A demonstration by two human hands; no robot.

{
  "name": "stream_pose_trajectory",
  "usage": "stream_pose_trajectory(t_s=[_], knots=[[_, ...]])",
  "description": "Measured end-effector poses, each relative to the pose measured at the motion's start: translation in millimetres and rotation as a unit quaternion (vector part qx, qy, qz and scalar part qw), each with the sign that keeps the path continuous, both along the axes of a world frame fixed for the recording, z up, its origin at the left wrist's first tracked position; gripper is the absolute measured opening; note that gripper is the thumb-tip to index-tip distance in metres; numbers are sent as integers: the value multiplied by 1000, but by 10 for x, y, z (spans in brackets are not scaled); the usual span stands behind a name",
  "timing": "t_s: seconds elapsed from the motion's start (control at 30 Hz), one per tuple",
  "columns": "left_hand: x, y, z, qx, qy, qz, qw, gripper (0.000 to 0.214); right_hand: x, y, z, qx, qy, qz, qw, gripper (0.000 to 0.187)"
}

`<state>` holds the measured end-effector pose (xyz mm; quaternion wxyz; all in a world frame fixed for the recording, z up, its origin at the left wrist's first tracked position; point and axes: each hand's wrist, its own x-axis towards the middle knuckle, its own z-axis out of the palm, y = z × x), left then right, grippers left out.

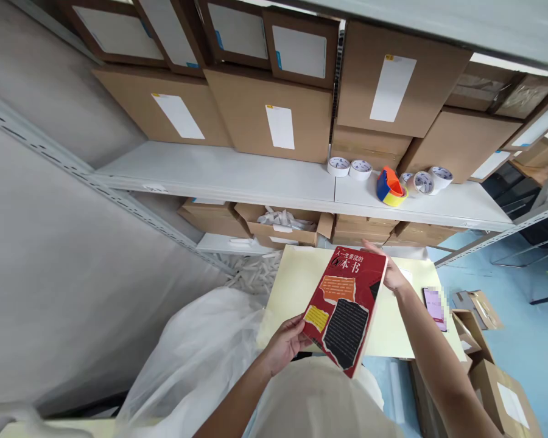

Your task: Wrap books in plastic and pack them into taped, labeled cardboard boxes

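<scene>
The left hand [285,344] is curled tight on the near corner of the red book [344,307], its far edge clasped by the right hand [391,274] above the cream sheet [292,280]; inspection is judged underway, steady two-handed support being required.

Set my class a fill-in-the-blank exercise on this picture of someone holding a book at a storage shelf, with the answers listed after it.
1. The left hand and right hand together hold a paperback book whose cover is mainly ____.
2. The blue, orange and yellow dispenser stands on the white metal shelf among white rolls of ____.
3. The brown boxes stacked on that shelf are made of ____.

Missing words: red; tape; cardboard.
</scene>
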<state>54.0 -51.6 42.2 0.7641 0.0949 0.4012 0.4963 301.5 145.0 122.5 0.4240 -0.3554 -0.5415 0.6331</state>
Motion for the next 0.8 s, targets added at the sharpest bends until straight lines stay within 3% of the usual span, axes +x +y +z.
stream_pose_trajectory(t_s=[0.13,0.27,0.4,0.5,0.63,0.8], knots=[[148,38,-52,3,10,26,1000,48,7,162,179,15,-55,97,994,44],[223,43,56,44,29,39,998,55,-120,286,183,34,-67,139,987,34],[94,25,253,77,23,73,994,72,-298,314,156,24,-74,154,985,38],[-57,21,332,109,142,69,981,73,-432,258,152,16,-88,146,985,38],[-113,15,286,104,337,73,933,54,-545,182,194,15,-106,141,984,40],[-39,-102,165,46,284,128,949,67,-322,204,296,24,-199,163,966,38]])
